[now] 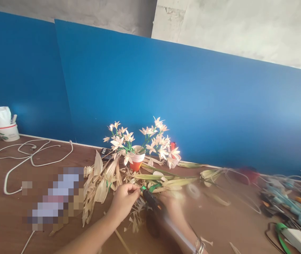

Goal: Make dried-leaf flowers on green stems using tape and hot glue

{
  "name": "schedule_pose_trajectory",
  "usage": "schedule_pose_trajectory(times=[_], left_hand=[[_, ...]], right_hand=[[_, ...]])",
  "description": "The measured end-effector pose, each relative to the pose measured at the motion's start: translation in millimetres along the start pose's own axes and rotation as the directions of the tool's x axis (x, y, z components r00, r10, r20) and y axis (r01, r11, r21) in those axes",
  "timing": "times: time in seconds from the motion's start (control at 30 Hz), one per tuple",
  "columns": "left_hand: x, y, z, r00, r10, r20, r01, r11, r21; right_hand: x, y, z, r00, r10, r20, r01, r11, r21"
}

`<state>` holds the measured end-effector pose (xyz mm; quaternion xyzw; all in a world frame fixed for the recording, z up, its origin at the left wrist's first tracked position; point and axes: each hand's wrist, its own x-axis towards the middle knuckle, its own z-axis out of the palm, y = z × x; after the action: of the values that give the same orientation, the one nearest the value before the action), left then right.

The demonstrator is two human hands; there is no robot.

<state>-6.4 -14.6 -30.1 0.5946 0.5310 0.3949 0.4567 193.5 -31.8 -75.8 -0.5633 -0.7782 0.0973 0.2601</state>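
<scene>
My left hand [124,203] is closed in a pinch, thumb against forefinger, beside the nozzle; what it pinches is too small to make out. My right hand [173,208], partly blurred, is wrapped round what looks like a black glue gun [153,201] with a green tip. That tip points up and left, close to my left fingertips. Behind the hands, a paper cup [136,162] holds pale flowers [162,144] on green stems. Dry husks [101,190] lie to the left of my hands, and small cut scraps [136,213] lie below them.
A blue panel [166,91] stands along the table's back edge. White cables [34,155] and a pixelated object [56,197] are on the left. Far left stands a white tub [7,132]. Tangled tools and a blue item [288,204] lie at right.
</scene>
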Motion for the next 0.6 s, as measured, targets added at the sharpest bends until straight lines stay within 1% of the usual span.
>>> schedule_pose_trajectory(times=[0.2,0.27,0.5,0.6], left_hand=[[-1,1,-0.2,1.000,-0.026,0.004,0.026,1.000,-0.009],[0,0,-0.1,1.000,-0.019,0.002,0.019,1.000,-0.011],[2,-5,0.1,1.000,0.015,0.007,-0.015,1.000,-0.004],[2,-5,-0.8,1.000,0.025,-0.007,-0.025,0.999,0.024]], right_hand=[[0,-1,-3,0.998,-0.022,-0.065,0.020,0.999,-0.034],[0,-4,-5,0.997,-0.025,-0.076,0.022,0.999,-0.036],[-2,-20,-13,0.991,0.081,-0.105,-0.086,0.996,-0.037],[-3,-23,-17,0.997,0.036,-0.075,-0.036,0.999,0.003]])
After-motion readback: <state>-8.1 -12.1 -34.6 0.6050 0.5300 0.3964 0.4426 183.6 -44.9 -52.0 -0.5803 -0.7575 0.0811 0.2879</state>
